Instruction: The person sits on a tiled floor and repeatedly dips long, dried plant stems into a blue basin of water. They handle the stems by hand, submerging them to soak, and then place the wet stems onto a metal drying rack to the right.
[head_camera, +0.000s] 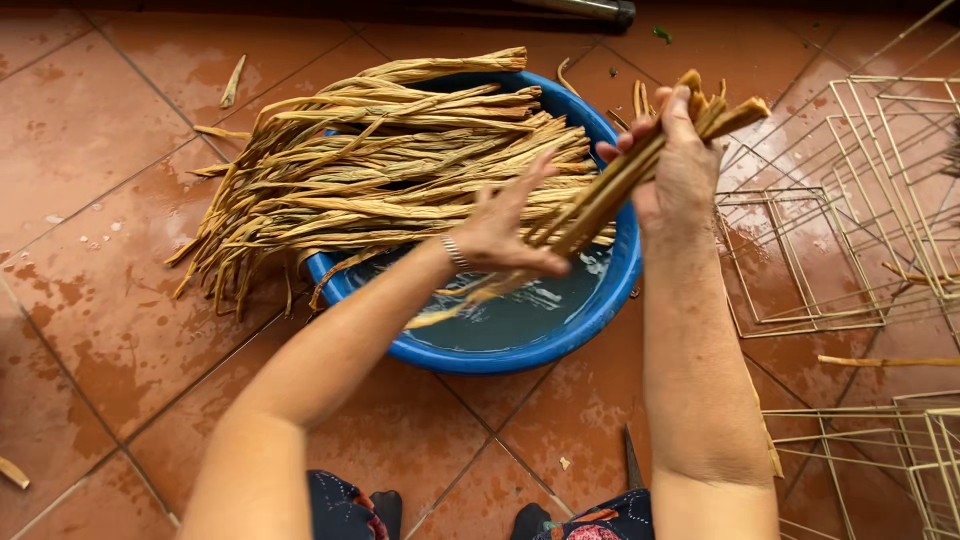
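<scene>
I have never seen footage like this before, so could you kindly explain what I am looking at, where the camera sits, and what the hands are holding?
There is no machine here: the one picture comes from a camera worn on a person's head, looking down at their own two bare arms. The right hand grips a small bundle of strips, tan, dried and leaf-like, near its top. The left hand, with a bracelet at the wrist, closes round the same bundle lower down, over a blue basin holding water. A big sheaf of the same strips lies across the basin's far rim and onto the wet reddish tiled floor. To the right lie thin-rod box frames.
</scene>
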